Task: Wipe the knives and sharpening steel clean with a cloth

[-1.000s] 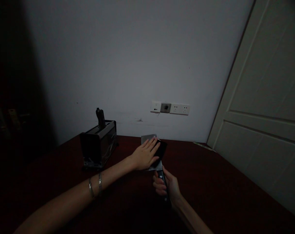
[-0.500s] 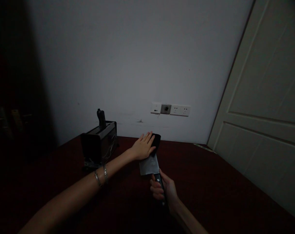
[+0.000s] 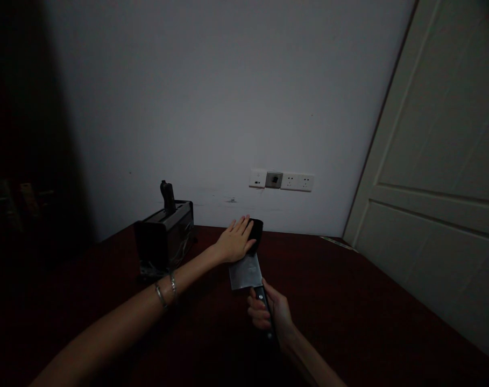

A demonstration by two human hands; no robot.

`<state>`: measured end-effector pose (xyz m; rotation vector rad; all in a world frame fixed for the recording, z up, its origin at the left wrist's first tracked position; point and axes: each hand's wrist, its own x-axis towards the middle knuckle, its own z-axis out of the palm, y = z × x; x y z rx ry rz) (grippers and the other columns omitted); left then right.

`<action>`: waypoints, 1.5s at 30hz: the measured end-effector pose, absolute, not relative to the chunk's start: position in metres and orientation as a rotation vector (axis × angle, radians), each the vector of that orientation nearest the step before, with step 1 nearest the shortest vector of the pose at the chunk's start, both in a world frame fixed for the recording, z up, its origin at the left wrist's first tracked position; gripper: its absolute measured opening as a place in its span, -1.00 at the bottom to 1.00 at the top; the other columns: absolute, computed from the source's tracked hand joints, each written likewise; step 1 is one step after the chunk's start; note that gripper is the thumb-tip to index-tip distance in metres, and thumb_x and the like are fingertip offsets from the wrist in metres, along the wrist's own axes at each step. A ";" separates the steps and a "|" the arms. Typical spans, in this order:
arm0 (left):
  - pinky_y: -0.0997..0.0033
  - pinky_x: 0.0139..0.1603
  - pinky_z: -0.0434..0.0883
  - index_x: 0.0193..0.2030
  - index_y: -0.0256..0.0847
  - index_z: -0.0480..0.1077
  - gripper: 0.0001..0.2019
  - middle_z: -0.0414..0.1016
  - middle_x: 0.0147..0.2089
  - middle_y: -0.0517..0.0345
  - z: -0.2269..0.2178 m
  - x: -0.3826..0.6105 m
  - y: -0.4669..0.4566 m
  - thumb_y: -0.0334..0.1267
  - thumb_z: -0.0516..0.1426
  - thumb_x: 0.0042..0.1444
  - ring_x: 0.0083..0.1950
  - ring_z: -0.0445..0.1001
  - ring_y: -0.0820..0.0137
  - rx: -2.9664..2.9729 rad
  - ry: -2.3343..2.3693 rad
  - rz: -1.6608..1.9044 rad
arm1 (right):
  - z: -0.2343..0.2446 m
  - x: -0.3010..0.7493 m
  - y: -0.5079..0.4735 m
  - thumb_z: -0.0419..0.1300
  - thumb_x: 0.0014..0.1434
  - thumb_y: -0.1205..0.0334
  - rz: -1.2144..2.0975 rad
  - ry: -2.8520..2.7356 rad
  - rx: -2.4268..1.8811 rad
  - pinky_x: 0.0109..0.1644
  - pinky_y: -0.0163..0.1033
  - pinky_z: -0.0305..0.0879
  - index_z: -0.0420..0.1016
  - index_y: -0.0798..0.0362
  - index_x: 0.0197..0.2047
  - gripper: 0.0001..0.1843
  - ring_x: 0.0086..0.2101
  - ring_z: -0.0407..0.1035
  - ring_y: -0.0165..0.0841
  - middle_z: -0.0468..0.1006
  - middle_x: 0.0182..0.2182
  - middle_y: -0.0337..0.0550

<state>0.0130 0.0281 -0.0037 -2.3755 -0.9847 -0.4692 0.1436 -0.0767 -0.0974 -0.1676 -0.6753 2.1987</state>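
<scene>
A cleaver (image 3: pixel 245 272) with a broad steel blade lies flat on the dark red table (image 3: pixel 369 312), its black handle pointing toward me. My right hand (image 3: pixel 268 314) is wrapped round that handle. My left hand (image 3: pixel 235 242) lies flat, fingers stretched out, pressing a black cloth (image 3: pixel 255 232) onto the far end of the blade. Two thin bangles sit on my left wrist.
A metal knife block (image 3: pixel 165 236) with one black handle sticking up stands at the back left of the table. A row of wall sockets (image 3: pixel 282 180) is on the grey wall behind. A pale door (image 3: pixel 438 177) closes the right side. The room is dim.
My left hand and the black cloth slid from the blade's near part to its far end, uncovering most of the steel. The right hand kept its grip on the handle.
</scene>
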 end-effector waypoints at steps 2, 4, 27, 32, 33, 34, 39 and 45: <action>0.16 0.26 -0.09 0.27 -0.43 -0.09 -0.42 -0.20 0.34 -0.21 -0.003 0.012 0.028 -0.05 -0.26 0.24 0.34 -0.19 0.18 -2.368 -0.973 -0.474 | -0.097 0.144 -0.076 0.20 0.00 0.02 2.192 -0.676 -0.180 -0.77 -0.53 -0.23 0.30 0.16 -0.52 -0.66 -0.75 -0.20 -0.65 0.12 -0.73 -0.41; 0.17 0.26 -0.11 0.27 -0.40 -0.08 -0.43 -0.22 0.34 -0.19 -0.006 0.013 0.017 -0.04 -0.26 0.24 0.34 -0.22 0.19 -2.383 -0.905 -0.476 | -0.095 0.146 -0.075 0.21 -0.01 0.02 2.179 -0.686 -0.187 -0.78 -0.52 -0.23 0.30 0.15 -0.52 -0.66 -0.75 -0.21 -0.65 0.11 -0.73 -0.42; 0.14 0.26 -0.10 0.29 -0.40 -0.12 -0.41 -0.24 0.35 -0.16 0.004 0.009 0.031 -0.04 -0.29 0.23 0.35 -0.23 0.22 -2.378 -0.997 -0.454 | -0.087 0.147 -0.080 0.19 0.02 0.02 2.106 -0.720 -0.208 -0.77 -0.52 -0.25 0.26 0.14 -0.51 -0.66 -0.74 -0.22 -0.65 0.06 -0.72 -0.44; 0.16 0.26 -0.13 0.30 -0.38 -0.15 -0.41 -0.25 0.35 -0.13 0.005 -0.012 0.039 -0.03 -0.33 0.24 0.35 -0.25 0.24 -2.397 -0.974 -0.410 | -0.085 0.148 -0.081 0.17 0.04 0.03 2.077 -0.717 -0.214 -0.76 -0.52 -0.25 0.25 0.13 -0.52 -0.66 -0.74 -0.24 -0.65 0.06 -0.71 -0.44; 0.16 0.27 -0.13 0.30 -0.37 -0.16 -0.41 -0.26 0.35 -0.13 0.005 -0.017 0.040 -0.02 -0.34 0.24 0.35 -0.26 0.24 -2.396 -0.968 -0.407 | -0.085 0.148 -0.081 0.17 0.03 0.03 2.080 -0.714 -0.214 -0.76 -0.53 -0.25 0.25 0.13 -0.52 -0.66 -0.74 -0.24 -0.65 0.06 -0.71 -0.44; 0.16 0.27 -0.15 0.30 -0.37 -0.17 -0.40 -0.27 0.35 -0.12 0.004 -0.021 0.041 -0.02 -0.34 0.24 0.35 -0.27 0.25 -2.395 -0.964 -0.401 | -0.084 0.148 -0.081 0.17 0.03 0.04 2.082 -0.712 -0.212 -0.76 -0.53 -0.24 0.26 0.13 -0.51 -0.67 -0.73 -0.24 -0.65 0.07 -0.71 -0.44; 0.17 0.28 -0.19 0.31 -0.37 -0.21 -0.41 -0.31 0.35 -0.12 0.004 -0.035 0.044 -0.03 -0.35 0.24 0.35 -0.29 0.27 -2.393 -0.964 -0.358 | -0.082 0.151 -0.082 0.16 0.05 0.07 2.071 -0.694 -0.209 -0.75 -0.54 -0.24 0.27 0.15 -0.50 -0.70 -0.73 -0.22 -0.66 0.08 -0.71 -0.43; 0.24 0.29 -0.24 0.30 -0.40 -0.17 -0.42 -0.29 0.36 -0.08 0.005 -0.036 0.038 -0.05 -0.33 0.25 0.36 -0.36 0.32 -2.384 -0.883 -0.364 | -0.081 0.153 -0.081 0.15 0.06 0.08 2.101 -0.681 -0.188 -0.75 -0.55 -0.24 0.27 0.16 -0.47 -0.70 -0.73 -0.22 -0.66 0.03 -0.69 -0.44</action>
